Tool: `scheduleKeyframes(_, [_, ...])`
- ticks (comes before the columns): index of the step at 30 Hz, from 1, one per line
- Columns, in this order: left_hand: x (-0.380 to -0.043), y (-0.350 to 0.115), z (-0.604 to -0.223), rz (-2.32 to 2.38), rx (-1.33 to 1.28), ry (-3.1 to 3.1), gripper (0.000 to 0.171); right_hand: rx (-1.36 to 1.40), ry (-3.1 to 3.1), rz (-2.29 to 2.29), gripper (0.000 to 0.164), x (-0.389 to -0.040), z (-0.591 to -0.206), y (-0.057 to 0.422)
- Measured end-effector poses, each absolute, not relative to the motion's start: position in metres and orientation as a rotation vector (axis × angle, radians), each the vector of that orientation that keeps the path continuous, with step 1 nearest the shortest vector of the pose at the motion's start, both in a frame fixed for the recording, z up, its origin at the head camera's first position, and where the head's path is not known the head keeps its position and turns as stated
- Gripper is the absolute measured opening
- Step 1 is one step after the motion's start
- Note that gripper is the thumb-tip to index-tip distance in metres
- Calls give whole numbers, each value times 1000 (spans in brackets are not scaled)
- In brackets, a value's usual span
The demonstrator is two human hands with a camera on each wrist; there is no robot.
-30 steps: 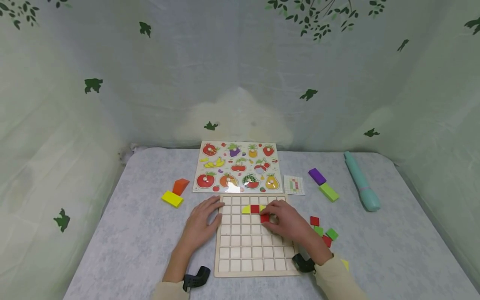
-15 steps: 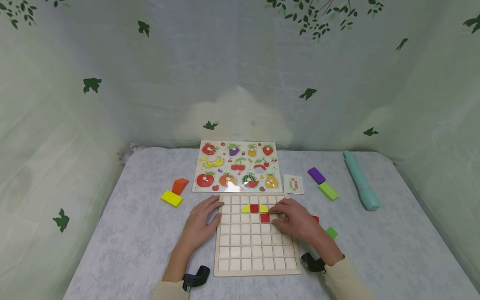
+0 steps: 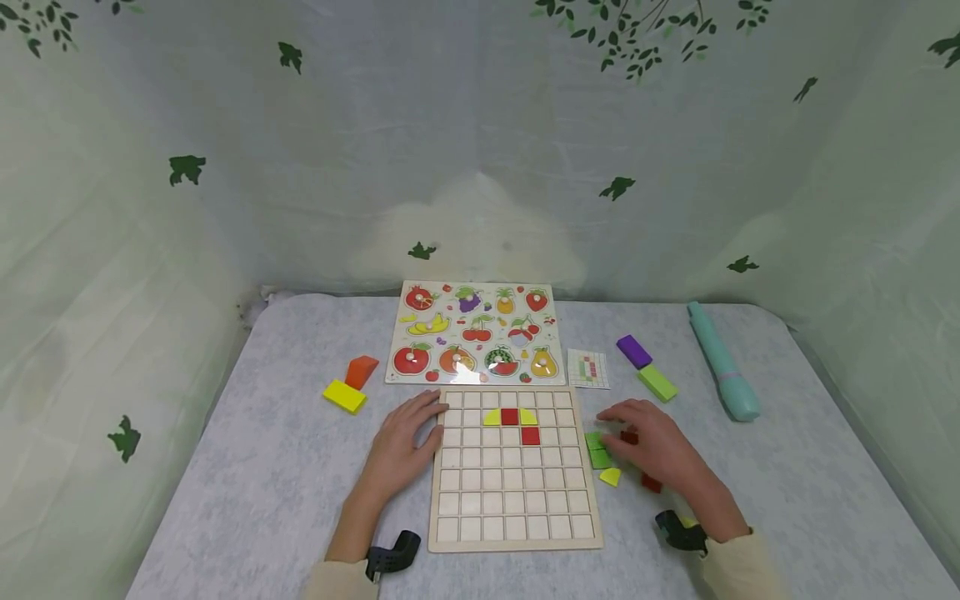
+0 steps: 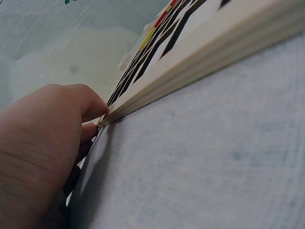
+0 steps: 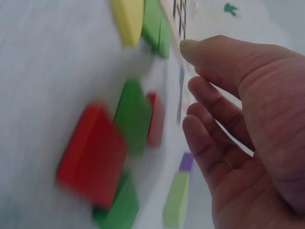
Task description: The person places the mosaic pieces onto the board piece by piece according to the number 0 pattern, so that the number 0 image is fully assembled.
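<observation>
A wooden grid board [image 3: 514, 551] lies flat, with yellow quarter-round tiles either side of a red square tile [image 3: 509, 417] and another red square tile [image 3: 530, 436] one row nearer. My left hand [image 3: 407, 442] rests its fingertips and thumb against the board's left edge; the left wrist view shows the thumb [image 4: 97, 106] touching that edge. Right of the board, my right hand [image 3: 652, 442] hovers over loose tiles, its fingers loosely bent and holding nothing. Green tiles [image 3: 597, 451] and a yellow tile [image 3: 611, 477] lie beside the board. Red tiles [image 5: 93, 157] are partly hidden by the hand in the head view.
Behind the board stand a fruit knob puzzle [image 3: 393, 373] and a small pattern card [image 3: 588, 369]. Purple [image 3: 634, 352] and light green blocks [image 3: 657, 384] lie right, near a teal tapered object [image 3: 723, 362]. Orange [image 3: 362, 372] and yellow blocks [image 3: 345, 397] sit left.
My right hand has let go of the red square tile on the board and moved right, over the loose tiles. Green and yellow tiles now show beside the board. The left hand stays put.
</observation>
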State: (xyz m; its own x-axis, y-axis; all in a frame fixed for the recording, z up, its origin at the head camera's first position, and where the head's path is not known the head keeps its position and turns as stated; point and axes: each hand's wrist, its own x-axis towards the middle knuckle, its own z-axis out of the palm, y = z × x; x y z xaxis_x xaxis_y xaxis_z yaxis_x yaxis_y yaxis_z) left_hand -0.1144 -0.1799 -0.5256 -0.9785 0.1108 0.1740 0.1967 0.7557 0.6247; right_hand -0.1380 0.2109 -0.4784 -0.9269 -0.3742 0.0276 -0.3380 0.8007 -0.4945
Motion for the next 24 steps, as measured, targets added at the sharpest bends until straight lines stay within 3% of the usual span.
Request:
scheduleKeyframes(15, [-113,-180,-523,-1014,-269,-2800,37,-399,2912,-666,30,-131,-485,237])
scheduleKeyframes(24, [-114,-181,-526,-1028,-258,-2812,38,-555,2910,-811,25,-131,-484,224])
